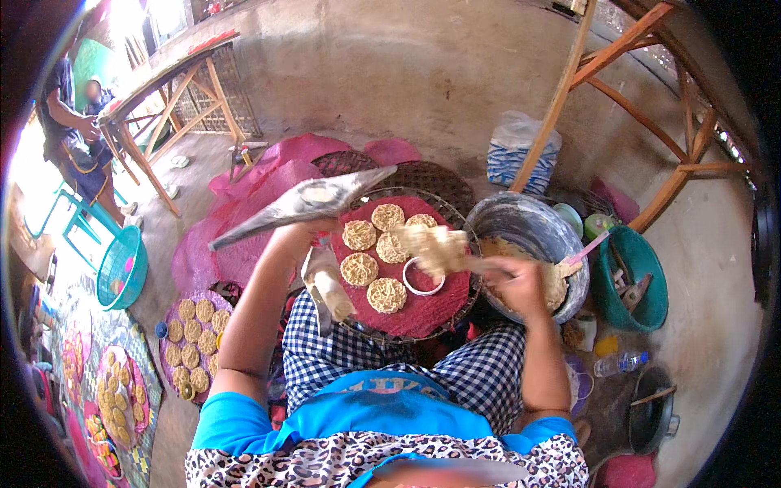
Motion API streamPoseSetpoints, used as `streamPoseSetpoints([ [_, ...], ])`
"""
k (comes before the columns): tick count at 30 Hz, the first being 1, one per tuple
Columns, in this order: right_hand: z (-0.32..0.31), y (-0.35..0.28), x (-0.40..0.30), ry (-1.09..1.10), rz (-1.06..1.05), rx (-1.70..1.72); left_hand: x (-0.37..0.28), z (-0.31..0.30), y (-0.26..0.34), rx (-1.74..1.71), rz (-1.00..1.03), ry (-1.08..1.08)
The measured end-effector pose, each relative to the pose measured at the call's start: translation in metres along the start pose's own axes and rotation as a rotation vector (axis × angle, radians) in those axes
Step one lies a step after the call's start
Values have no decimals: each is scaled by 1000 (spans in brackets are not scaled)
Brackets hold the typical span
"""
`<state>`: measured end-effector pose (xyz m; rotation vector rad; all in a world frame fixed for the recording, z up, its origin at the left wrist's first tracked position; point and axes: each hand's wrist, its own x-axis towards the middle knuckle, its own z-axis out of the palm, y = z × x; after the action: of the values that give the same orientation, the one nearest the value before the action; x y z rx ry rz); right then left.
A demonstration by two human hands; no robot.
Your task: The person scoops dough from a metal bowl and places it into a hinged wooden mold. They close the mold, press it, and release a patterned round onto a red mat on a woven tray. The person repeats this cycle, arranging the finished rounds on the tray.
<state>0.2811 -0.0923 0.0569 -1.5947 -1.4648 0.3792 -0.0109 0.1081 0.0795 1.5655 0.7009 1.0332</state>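
Observation:
My right hand (518, 285) grips a spatula, blurred by motion, with a large lump of pale dough (436, 247) on its end. The lump hangs above a round tray lined with red cloth (436, 320). Several coiled dough rounds (386, 295) and a white ring (423, 276) lie on that cloth. My left hand (314, 230) holds up a long wooden press (293, 204) with pale dough in its round opening. Below that hand a wooden plunger piece (329, 287) points down towards my lap; how it is held is partly hidden.
Right of the tray stands a large basin of dough (518, 210), with a pink-handled tool (589, 249) in it. Beyond it are a green basin (640, 305) and a wooden trestle (579, 91). More rounds fill a tray (194, 335) at left. A person (76, 128) stands far left.

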Motion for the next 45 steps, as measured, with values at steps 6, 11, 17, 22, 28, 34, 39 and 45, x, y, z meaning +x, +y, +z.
streamPoseSetpoints([
  [6,-73,113,-3,-175,373,-1304,-10,-8,46,-543,-11,-249],
  [11,-47,154,-5,-206,401,-1379,-11,35,44,-798,60,-476],
  [17,32,46,8,-418,2,372,-12,95,26,-1151,57,-664],
  [22,84,-5,2,-446,229,1176,-17,103,18,-1048,-38,-409],
  [28,76,-12,30,-111,297,1681,-21,55,-1,244,416,47],
  [34,83,-36,35,310,199,1232,-30,54,-27,729,733,77],
  [39,79,-54,28,522,-72,567,-27,49,-24,922,902,12],
  [45,92,-67,4,429,-552,76,-36,53,-26,887,883,-245],
])
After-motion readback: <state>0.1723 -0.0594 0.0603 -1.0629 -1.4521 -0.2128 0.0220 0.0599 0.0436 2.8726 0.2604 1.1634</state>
